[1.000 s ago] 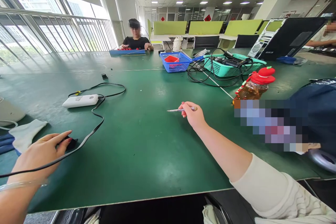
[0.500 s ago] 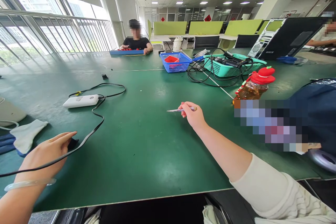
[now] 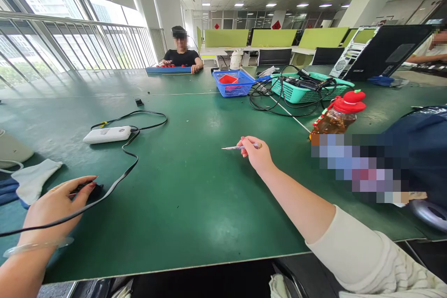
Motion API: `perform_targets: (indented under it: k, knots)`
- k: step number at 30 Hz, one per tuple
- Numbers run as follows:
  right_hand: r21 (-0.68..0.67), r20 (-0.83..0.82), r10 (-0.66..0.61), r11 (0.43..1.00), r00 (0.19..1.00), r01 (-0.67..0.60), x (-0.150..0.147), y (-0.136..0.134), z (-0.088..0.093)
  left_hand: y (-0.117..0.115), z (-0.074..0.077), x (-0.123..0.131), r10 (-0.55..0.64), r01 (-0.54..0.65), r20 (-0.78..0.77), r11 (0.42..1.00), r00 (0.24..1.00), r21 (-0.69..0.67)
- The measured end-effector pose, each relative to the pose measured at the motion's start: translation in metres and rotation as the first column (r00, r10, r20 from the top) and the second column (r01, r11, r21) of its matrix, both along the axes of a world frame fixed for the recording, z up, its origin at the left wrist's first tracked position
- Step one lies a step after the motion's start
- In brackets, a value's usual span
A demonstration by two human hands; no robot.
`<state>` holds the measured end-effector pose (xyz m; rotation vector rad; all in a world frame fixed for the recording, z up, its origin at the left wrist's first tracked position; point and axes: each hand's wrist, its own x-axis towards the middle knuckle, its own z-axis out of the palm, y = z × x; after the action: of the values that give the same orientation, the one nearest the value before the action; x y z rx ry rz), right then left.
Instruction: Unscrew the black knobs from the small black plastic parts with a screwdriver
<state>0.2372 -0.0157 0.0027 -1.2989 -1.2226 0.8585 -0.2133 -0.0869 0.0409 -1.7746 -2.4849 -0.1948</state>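
Pen [image 3: 229,148] | right hand [image 3: 258,154]: fingers grasping pen, tip leftward over bench [image 3: 195,223], contact unclear | left hand [image 3: 52,202]: fingers at black object [image 3: 97,190], grip cannot tell | status, judged: pen taken up, not set down | room: bench between hands; limits: cable [image 3: 117,182] across left hand, front edge, red-lidded bottle [image 3: 334,121] rightward.

Blue basket [image 3: 236,90]; red-lidded bottle [image 3: 337,122]

tabletop [image 3: 195,223]: smooth, glossy | white device [image 3: 106,135]: smooth plastic | blue basket [image 3: 235,91]: plastic | sleeve [image 3: 349,244]: matt cloth
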Motion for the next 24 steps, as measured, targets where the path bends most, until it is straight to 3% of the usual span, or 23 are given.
perform_targets:
  k: [9, 17, 24]
  knots:
    - [-0.013, -0.010, -0.004, 1.000, 1.000, 0.004, 0.000, -0.001, 0.001, -0.001, 0.003, 0.002, 0.061, -0.058, 0.052, 0.996, 0.997, -0.061]
    - [-0.014, -0.003, -0.003, 1.000, 1.000, 0.003, 0.000, 0.001, -0.001, 0.000, -0.005, 0.003, -0.096, 0.092, 0.053, 0.993, 0.994, 0.077]
    - [-0.017, -0.007, -0.002, 1.000, 1.000, 0.002, 0.001, -0.001, 0.000, 0.002, -0.008, -0.004, 0.106, -0.107, 0.182, 0.994, 0.978, -0.001]
